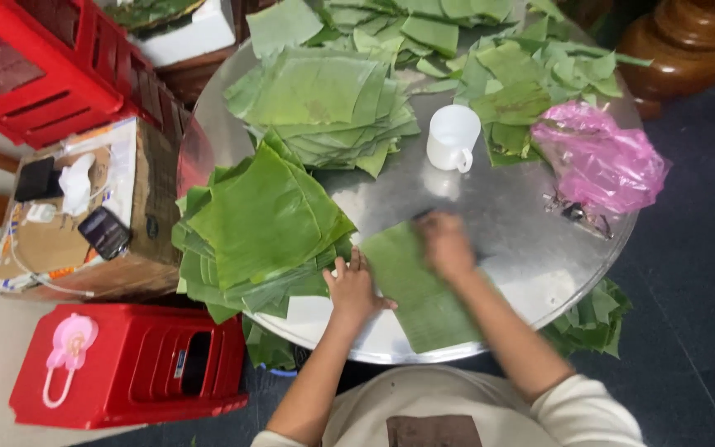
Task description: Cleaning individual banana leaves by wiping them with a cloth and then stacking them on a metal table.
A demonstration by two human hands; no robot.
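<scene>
A single green banana-leaf piece lies flat at the near edge of the round metal table. My left hand presses on the leaf's left edge, fingers spread, beside a tall stack of cut leaves. My right hand rests on the leaf's far end; it is motion-blurred, and something dark may sit under its fingers, too unclear to name. Both forearms reach in from the bottom.
A second leaf stack and loose leaf scraps fill the far side. A white cup and a pink plastic bag stand nearby. A cardboard box, red stool and red crate sit left.
</scene>
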